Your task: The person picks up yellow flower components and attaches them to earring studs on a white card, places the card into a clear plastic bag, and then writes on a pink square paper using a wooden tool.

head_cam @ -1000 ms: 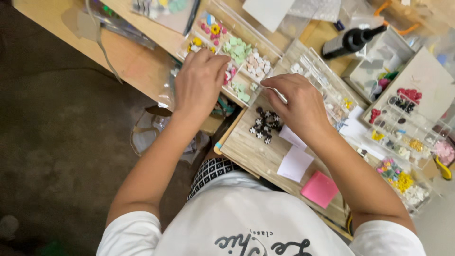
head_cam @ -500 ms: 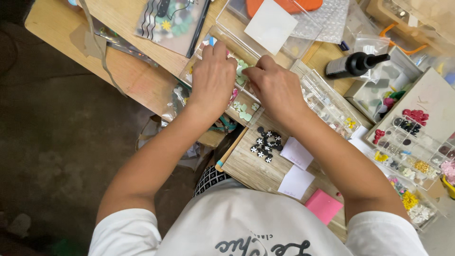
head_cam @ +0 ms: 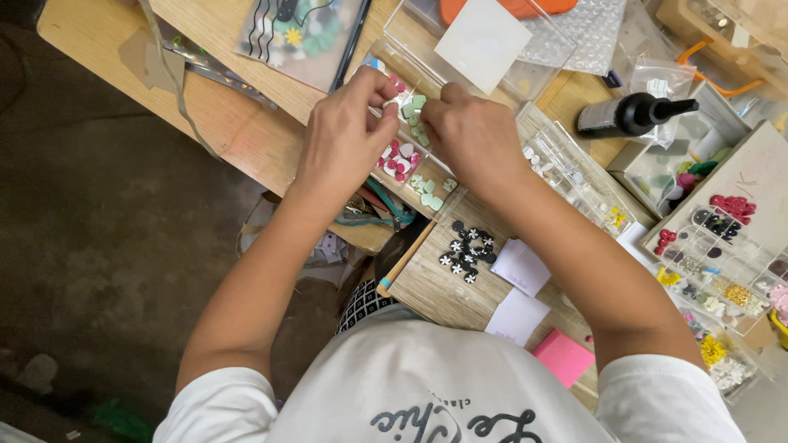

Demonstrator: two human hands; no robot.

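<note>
My left hand (head_cam: pixel 341 143) and my right hand (head_cam: pixel 472 135) meet over a clear compartment box (head_cam: pixel 433 212) that holds small green, pink and white pieces. The fingertips of both hands come together above the green pieces (head_cam: pixel 414 111). The thumb and fingers of my left hand pinch a small pale piece. The fingers of my right hand are curled under, and what they hold is hidden. A pile of small black flower-shaped pieces (head_cam: pixel 466 246) lies on the wooden board (head_cam: pixel 435 291), just below my right wrist.
White paper slips (head_cam: pixel 522 267) and a pink pad (head_cam: pixel 563 357) lie by my right forearm. A long clear bead box (head_cam: pixel 574 176), a black bottle (head_cam: pixel 628 115) and a compartment tray of coloured pieces (head_cam: pixel 722 246) stand at the right. A plastic sleeve (head_cam: pixel 300 33) lies at the back.
Both hands moved up from the board's black pieces to the compartment box and closed together over the green pieces. The camera shifted with them.
</note>
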